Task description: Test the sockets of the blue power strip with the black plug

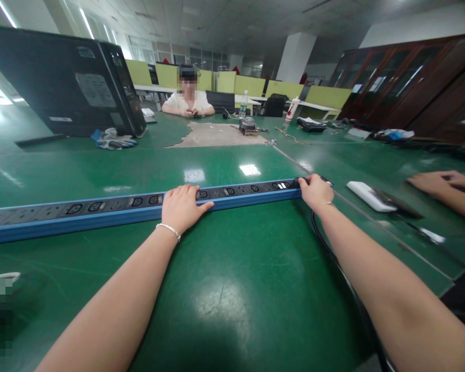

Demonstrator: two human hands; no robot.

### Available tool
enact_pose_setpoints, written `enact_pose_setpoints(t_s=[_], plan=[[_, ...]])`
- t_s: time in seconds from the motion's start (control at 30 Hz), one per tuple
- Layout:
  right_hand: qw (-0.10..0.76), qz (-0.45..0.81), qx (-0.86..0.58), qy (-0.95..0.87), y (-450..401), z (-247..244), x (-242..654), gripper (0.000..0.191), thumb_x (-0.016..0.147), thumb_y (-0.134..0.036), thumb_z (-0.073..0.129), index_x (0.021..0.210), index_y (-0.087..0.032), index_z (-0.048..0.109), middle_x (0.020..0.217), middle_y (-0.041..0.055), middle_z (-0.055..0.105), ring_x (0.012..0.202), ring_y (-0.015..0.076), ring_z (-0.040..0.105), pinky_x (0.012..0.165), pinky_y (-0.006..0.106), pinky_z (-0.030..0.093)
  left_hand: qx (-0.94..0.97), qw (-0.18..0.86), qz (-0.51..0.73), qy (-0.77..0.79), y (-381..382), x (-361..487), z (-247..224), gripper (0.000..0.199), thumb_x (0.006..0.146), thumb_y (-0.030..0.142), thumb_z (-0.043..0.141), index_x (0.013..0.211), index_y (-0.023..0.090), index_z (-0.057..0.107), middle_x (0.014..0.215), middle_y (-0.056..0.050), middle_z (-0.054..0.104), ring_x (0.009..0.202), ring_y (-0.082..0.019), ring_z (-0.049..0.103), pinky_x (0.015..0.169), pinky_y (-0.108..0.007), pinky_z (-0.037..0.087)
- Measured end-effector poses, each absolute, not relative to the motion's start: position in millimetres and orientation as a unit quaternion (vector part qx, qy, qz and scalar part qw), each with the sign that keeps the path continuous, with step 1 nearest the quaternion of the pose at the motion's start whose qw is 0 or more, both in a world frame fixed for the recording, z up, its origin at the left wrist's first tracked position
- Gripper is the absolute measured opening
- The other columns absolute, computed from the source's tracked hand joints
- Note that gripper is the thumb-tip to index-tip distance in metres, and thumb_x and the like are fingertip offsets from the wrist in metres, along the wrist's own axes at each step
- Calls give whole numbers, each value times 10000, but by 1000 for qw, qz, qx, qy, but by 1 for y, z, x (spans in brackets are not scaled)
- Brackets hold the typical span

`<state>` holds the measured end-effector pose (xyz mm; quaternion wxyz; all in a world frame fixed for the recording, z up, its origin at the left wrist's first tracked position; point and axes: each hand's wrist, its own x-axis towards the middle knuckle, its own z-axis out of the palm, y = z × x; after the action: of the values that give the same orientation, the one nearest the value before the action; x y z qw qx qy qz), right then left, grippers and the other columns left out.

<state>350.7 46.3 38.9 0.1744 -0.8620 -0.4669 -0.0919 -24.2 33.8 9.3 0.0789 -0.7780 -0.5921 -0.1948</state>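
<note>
1 blue power strip (251, 197) lying L to R across the table (225, 248), left end out of frame. L hand (182, 206) is clamped over its middle, thumb out; R hand (316, 192) pinches the right end. 1 black cable (357, 299) runs near from around there. Progress IMO: strip's laid out + held, sockets (229, 191) btwn the hands look unused, what's left IDK. Farther: 1 PC tower (58, 88), 1 water bottle (244, 105), 1 person (188, 103) opposite.
</note>
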Motion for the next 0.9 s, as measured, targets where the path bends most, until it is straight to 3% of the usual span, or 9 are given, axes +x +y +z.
enact_pose_setpoints(t_s=[0.73,0.9], plan=[[223,-112,-852,-461,48,22,353,461,885,-484,365,1097,-143,592,962,186,660,890,306,612,747,381,431,-778,79,-201,-590,32,-24,9,634,803,653,434,1220,186,537,1199,-120,596,1152,-281,496,973,-397,324],[263,-130,-850,-438,47,51,357,439,901,-435,364,1145,-125,558,995,203,650,935,311,599,755,373,410,-779,79,-199,-589,33,-24,8,642,811,650,419,1232,178,526,1209,-123,587,1161,-280,487,981,-403,315]])
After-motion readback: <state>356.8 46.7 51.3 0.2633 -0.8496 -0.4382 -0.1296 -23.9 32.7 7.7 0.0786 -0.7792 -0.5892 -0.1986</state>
